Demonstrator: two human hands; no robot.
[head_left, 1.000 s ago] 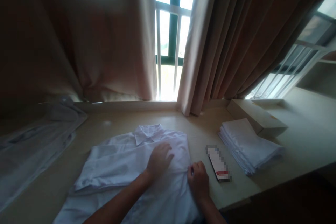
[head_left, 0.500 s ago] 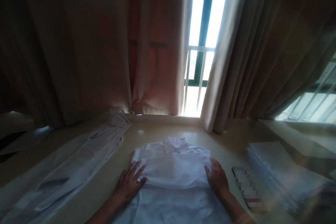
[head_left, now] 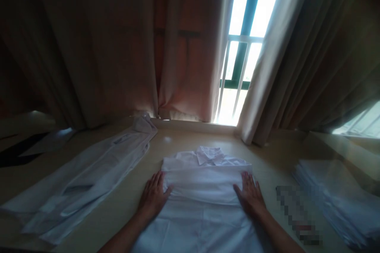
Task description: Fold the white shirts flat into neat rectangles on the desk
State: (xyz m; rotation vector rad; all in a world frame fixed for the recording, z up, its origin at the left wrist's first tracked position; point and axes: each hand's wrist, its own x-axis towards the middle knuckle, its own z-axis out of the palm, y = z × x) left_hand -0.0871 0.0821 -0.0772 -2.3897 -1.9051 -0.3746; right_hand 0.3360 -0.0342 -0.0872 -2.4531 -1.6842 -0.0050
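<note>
A white collared shirt (head_left: pixel 204 213) lies on the table in front of me, its collar pointing toward the window and a folded band of cloth across its upper part. My left hand (head_left: pixel 154 194) rests flat on the left edge of that band, fingers stretched forward and thumb apart. On the opposite edge lies my right hand (head_left: pixel 251 193), also flat, with its thumb turned inward. Neither hand grips the cloth. Both wrists lie over the sides of the shirt's lower part, which runs out of view at the bottom.
Another white garment (head_left: pixel 97 174) is stretched out lengthwise on the pale table (head_left: pixel 175 138) at left. To the right are a blurred-out flat object (head_left: pixel 297 213) and a stack of folded white cloth (head_left: pixel 341 197). Curtains (head_left: pixel 124 47) hang along the far edge around a bright window (head_left: pixel 240 63).
My view has turned slightly left, so everything sits further right. My left hand's fingers have drawn closer together and lie at the fold's edge; my right hand has flattened on the cloth.
</note>
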